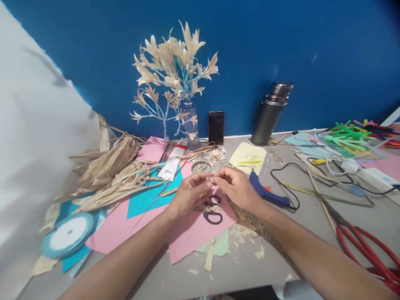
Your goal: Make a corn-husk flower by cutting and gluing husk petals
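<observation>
My left hand (191, 196) and my right hand (236, 186) meet above the pink paper (200, 239). Thumbs and fingertips of both are closed in a pinch on a small pale strip (210, 178), mostly hidden by the fingers; it resembles the dried husk nearby. Just below them, black-handled scissors (213, 217) lie on the paper, their blades out of sight. Behind the fingertips rests a roll of tape (201, 167). To the right of my right hand lies a blue glue gun (268, 196) with a black cord.
Dried husks (109, 171) are heaped at left, near a blue ribbon spool (69, 234). Husk flowers (175, 62) stand in a clear bottle (190, 125) beside a phone (216, 127) and a leaning flask (271, 114). Large red-handled shears (365, 246) and green pipe cleaners (348, 135) lie right.
</observation>
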Demonstrator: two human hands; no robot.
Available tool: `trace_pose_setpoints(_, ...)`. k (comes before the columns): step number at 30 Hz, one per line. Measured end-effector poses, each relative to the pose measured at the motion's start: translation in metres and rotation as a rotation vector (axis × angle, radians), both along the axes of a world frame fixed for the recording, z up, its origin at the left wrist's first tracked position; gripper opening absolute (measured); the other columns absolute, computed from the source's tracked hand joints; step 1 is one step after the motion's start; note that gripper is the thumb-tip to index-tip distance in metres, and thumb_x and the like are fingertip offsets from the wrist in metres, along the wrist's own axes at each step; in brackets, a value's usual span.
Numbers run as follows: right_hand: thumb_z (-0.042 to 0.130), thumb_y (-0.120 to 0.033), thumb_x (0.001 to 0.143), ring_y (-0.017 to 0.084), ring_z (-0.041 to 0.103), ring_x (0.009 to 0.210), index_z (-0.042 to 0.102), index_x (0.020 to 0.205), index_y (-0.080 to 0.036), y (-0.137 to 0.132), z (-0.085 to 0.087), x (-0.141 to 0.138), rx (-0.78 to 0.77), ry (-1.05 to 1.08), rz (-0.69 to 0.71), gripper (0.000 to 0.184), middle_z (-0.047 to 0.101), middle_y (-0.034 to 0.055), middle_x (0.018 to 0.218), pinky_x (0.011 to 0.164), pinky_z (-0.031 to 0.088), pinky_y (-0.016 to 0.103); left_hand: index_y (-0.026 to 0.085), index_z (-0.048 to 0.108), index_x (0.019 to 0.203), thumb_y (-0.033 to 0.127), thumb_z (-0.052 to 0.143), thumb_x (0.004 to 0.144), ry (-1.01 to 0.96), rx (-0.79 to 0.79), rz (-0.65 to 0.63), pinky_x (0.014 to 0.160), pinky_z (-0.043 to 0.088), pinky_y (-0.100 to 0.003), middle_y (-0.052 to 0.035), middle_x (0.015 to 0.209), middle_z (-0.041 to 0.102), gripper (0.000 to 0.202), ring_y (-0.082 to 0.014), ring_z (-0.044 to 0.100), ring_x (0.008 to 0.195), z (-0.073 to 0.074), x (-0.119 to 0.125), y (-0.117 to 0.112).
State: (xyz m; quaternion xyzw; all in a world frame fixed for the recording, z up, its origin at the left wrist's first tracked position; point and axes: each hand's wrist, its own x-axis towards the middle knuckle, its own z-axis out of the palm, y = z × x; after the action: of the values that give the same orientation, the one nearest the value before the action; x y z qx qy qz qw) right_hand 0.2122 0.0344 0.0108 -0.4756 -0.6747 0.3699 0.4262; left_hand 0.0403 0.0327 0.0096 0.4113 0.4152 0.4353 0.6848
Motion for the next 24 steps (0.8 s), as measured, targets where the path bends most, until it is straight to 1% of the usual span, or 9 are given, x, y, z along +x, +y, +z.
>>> trace_pose_setpoints(4, 0.058, -0.026, 0.086, 0.013, 0.058, 0.064, 0.063, 0.081, -0.019, -0.004, -0.006, -0.007, -0.001, 0.032, -0.070, 0.010, 0.065, -0.0010, 0.072, 0.060, 0.044, 0.024, 0.012, 0.075, 0.094, 0.036, 0.089, 0.063, -0.110, -0.090, 0.031, 0.050, 0.045, -0.021, -0.0010, 0.068, 0.064, 0.042, -0.0080, 0.055, 0.051, -0.003, 0.003, -0.001)
trace_pose_setpoints(7, 0.059, -0.026, 0.086, 0.013, 0.061, 0.064, 0.063, 0.081, -0.019, -0.007, -0.009, -0.013, -0.017, 0.075, -0.080, 0.009, 0.068, -0.0005, 0.073, 0.060, 0.046, 0.023, 0.011, 0.074, 0.094, 0.032, 0.088, 0.064, -0.167, -0.132, 0.062, 0.049, 0.044, -0.019, -0.0003, 0.065, 0.063, 0.039, -0.0071, 0.054, 0.050, -0.003, 0.003, -0.002)
trace_pose_setpoints(9, 0.059, -0.026, 0.086, 0.014, 0.063, 0.064, 0.062, 0.081, -0.019, -0.008, -0.010, -0.015, -0.054, 0.119, -0.062, 0.009, 0.069, -0.0001, 0.073, 0.060, 0.047, 0.023, 0.012, 0.074, 0.096, 0.027, 0.086, 0.068, -0.198, -0.144, 0.079, 0.051, 0.046, -0.017, 0.0007, 0.065, 0.062, 0.035, -0.0066, 0.053, 0.052, -0.002, 0.003, -0.002)
trace_pose_setpoints(11, 0.059, -0.026, 0.086, 0.014, 0.064, 0.066, 0.063, 0.082, -0.019, -0.009, -0.010, -0.017, -0.086, 0.138, -0.041, 0.009, 0.070, 0.0006, 0.074, 0.061, 0.048, 0.023, 0.011, 0.073, 0.094, 0.024, 0.084, 0.069, -0.221, -0.153, 0.084, 0.052, 0.047, -0.016, 0.0016, 0.063, 0.059, 0.030, -0.0060, 0.052, 0.053, -0.001, 0.003, -0.002)
trace_pose_setpoints(15, 0.061, -0.026, 0.086, 0.015, 0.064, 0.071, 0.065, 0.081, -0.019, -0.009, -0.010, -0.018, -0.115, 0.114, -0.050, 0.010, 0.071, 0.0016, 0.077, 0.064, 0.049, 0.024, 0.010, 0.071, 0.084, 0.022, 0.085, 0.067, -0.212, -0.174, 0.101, 0.048, 0.042, -0.014, 0.0023, 0.060, 0.057, 0.025, -0.0048, 0.050, 0.051, 0.000, 0.004, 0.000)
trace_pose_setpoints(18, 0.062, -0.025, 0.083, 0.015, 0.063, 0.068, 0.064, 0.077, -0.019, -0.008, -0.010, -0.018, -0.114, 0.122, -0.047, 0.008, 0.069, 0.0002, 0.073, 0.061, 0.049, 0.023, 0.011, 0.069, 0.082, 0.023, 0.086, 0.065, -0.176, -0.175, 0.132, 0.045, 0.040, -0.014, 0.0026, 0.059, 0.057, 0.027, -0.0048, 0.049, 0.048, -0.002, 0.003, 0.002)
trace_pose_setpoints(21, 0.063, -0.025, 0.082, 0.014, 0.062, 0.064, 0.063, 0.079, -0.019, -0.008, -0.010, -0.018, -0.172, 0.208, -0.011, 0.006, 0.068, -0.0004, 0.072, 0.056, 0.049, 0.023, 0.012, 0.066, 0.079, 0.023, 0.086, 0.066, -0.162, -0.168, 0.117, 0.044, 0.039, -0.015, 0.0029, 0.059, 0.057, 0.026, -0.0056, 0.049, 0.047, -0.003, 0.002, 0.003)
trace_pose_setpoints(24, 0.063, -0.024, 0.080, 0.014, 0.062, 0.062, 0.062, 0.079, -0.020, -0.007, -0.009, -0.018, -0.244, 0.304, -0.005, 0.005, 0.067, -0.0005, 0.071, 0.052, 0.048, 0.022, 0.013, 0.065, 0.076, 0.022, 0.086, 0.067, -0.195, -0.165, 0.106, 0.046, 0.042, -0.015, 0.0030, 0.060, 0.056, 0.024, -0.0055, 0.050, 0.050, -0.004, 0.002, 0.003)
